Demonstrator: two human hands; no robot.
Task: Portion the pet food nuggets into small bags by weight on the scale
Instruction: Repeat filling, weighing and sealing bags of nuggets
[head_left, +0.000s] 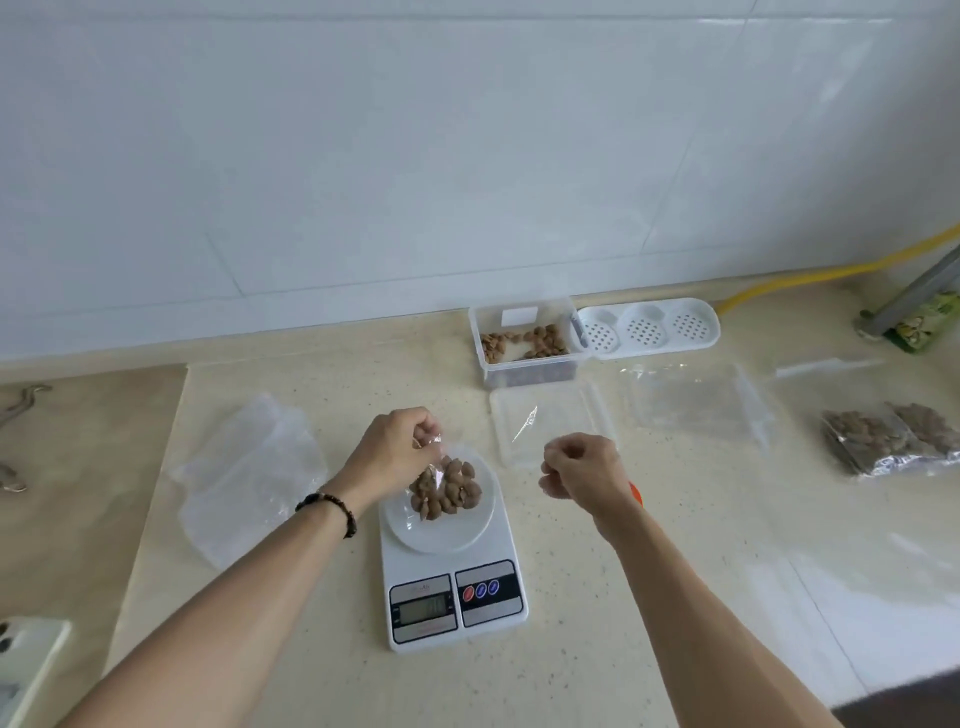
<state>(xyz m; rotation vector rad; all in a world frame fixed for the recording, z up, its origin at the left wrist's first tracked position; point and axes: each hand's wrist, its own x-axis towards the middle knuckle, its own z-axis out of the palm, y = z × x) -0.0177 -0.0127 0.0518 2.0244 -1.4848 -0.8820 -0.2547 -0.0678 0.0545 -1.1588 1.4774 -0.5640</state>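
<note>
A white kitchen scale (452, 587) stands on the counter in front of me. On its round platform rests a small clear bag (447, 486) holding several brown nuggets. My left hand (395, 447) pinches the top of that bag at its upper left. To the right of the scale, my right hand (582, 470) hovers with its fingers curled shut; I cannot see anything in it. A clear tub (524, 343) with loose nuggets sits at the back. Two filled bags (893, 436) lie at the far right.
The tub's lid (550, 426) lies behind my right hand. Empty clear bags lie left (249, 473) and right (696, 405) of the scale. A white perforated tray (649, 327) sits beside the tub. An orange object peeks out under my right wrist. A yellow hose (831, 270) runs along the wall.
</note>
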